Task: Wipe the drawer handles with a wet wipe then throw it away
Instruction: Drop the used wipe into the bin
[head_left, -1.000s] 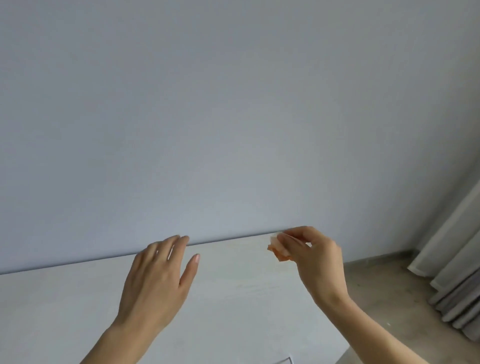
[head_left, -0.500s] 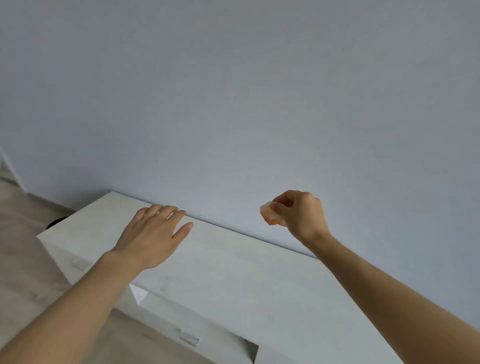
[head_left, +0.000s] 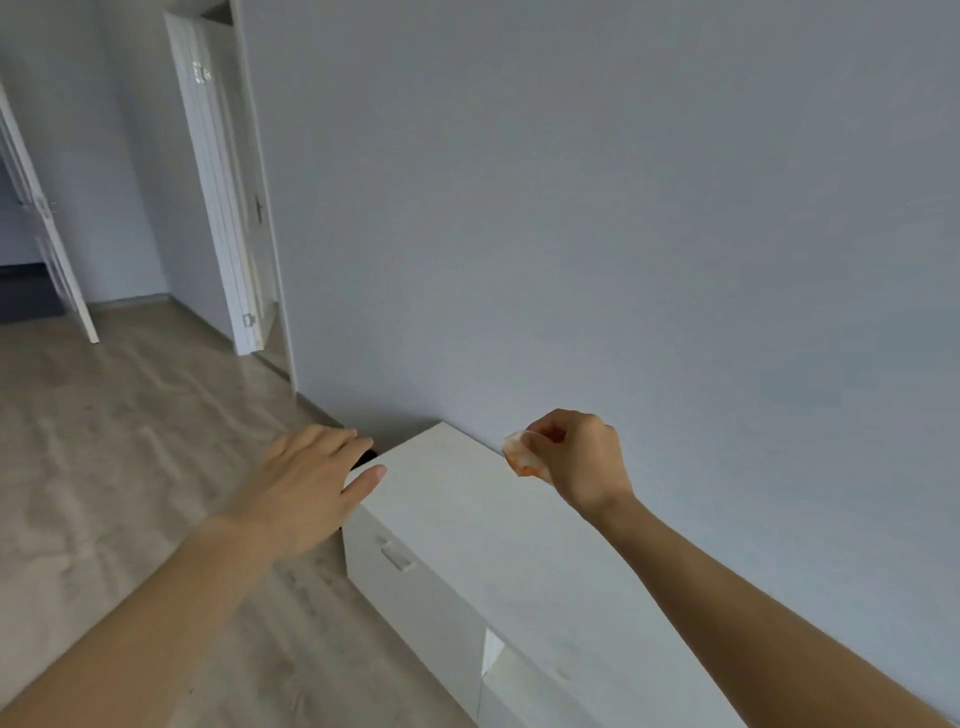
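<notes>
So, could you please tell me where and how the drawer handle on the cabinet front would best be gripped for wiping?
Probably pinch the drawer handle across its short bar, coming from the front and slightly above: it juts from the cabinet face near the top edge. The right hand holds the wet wipe, so use that one.

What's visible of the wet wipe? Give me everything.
The wet wipe is a small crumpled wad, whitish and slightly translucent, with orange staining along its lower edge. The right hand pinches it between thumb and fingers, which hide part of it; the rest sticks out beyond them. It hangs in the air over the white drawer unit, touching nothing else.
</notes>
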